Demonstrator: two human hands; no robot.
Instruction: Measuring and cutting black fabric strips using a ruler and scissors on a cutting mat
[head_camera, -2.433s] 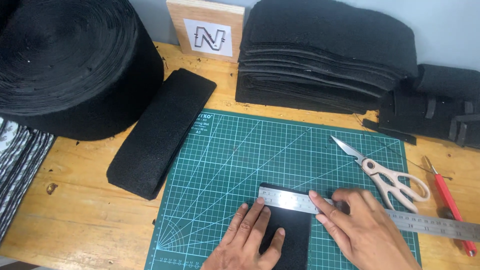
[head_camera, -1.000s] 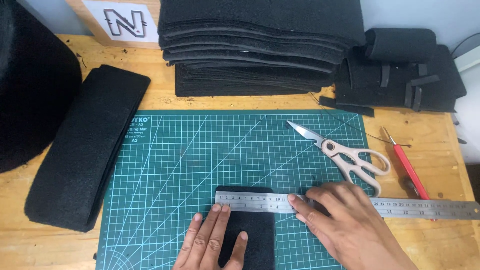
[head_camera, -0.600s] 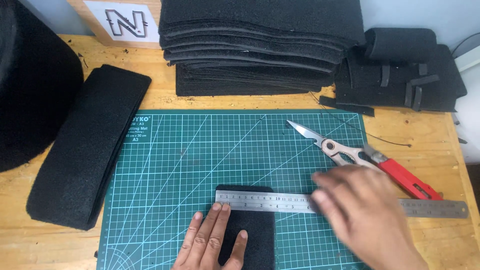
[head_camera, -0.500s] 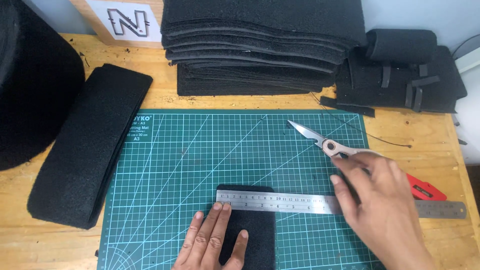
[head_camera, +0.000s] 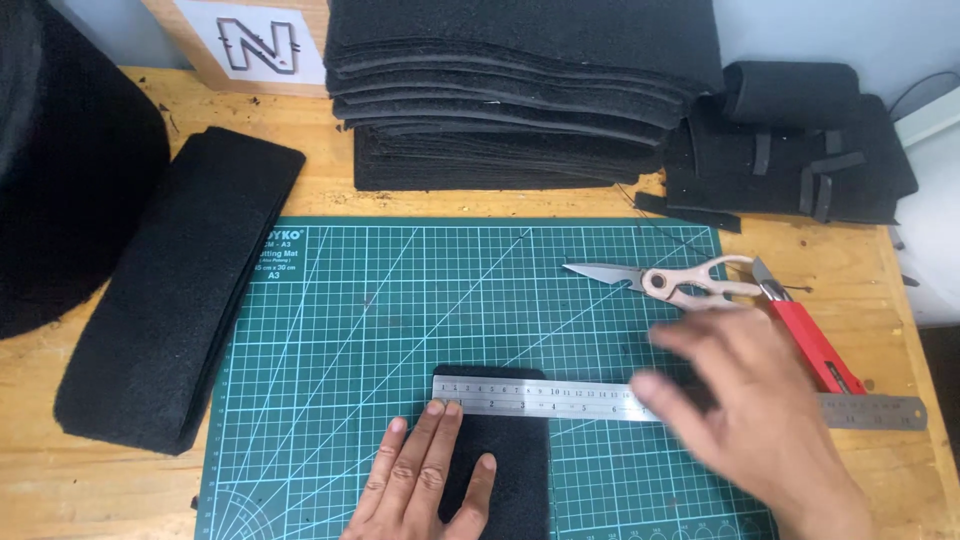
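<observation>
While flattened palm-down, fingers together and grasping nothing:
Left hand (head_camera: 425, 480): pressed on the black felt piece (head_camera: 510, 455), fingertips just short of the steel ruler (head_camera: 560, 396).

Right hand (head_camera: 750, 410): blurred, fingers loosely spread and open, nothing visibly held; hung over the right part of the ruler, whether touching it cannot be told.

Felt piece: small dark rectangle at the near edge of the green cutting mat (head_camera: 400, 300), far end tucked under the ruler, near end cut off by the frame.

Ruler: laid flat, long axis left to right across the felt piece, right end past the mat's edge onto the wooden table (head_camera: 900, 470).

Key relation: red utility knife (head_camera: 815, 335) just beyond and right of the right hand, long axis slanted from far-left to near-right, blade end away from the body; right hand far nearer than left.

Scissors (head_camera: 670, 282): just beyond the right hand, blades pointed left, handles touching or just beside the knife tip.

Counts: two hands, one ruler, one knife, one pair of scissors, one mat, one felt piece under the hand.

Farther out: one folded felt strip (head_camera: 180, 290) left of the mat; one tall stack of felt sheets (head_camera: 520, 90) behind; a small heap of felt offcuts (head_camera: 800, 140) at the far right; one big felt roll (head_camera: 70, 170) at the far left; one card sign (head_camera: 250, 45) behind.
</observation>
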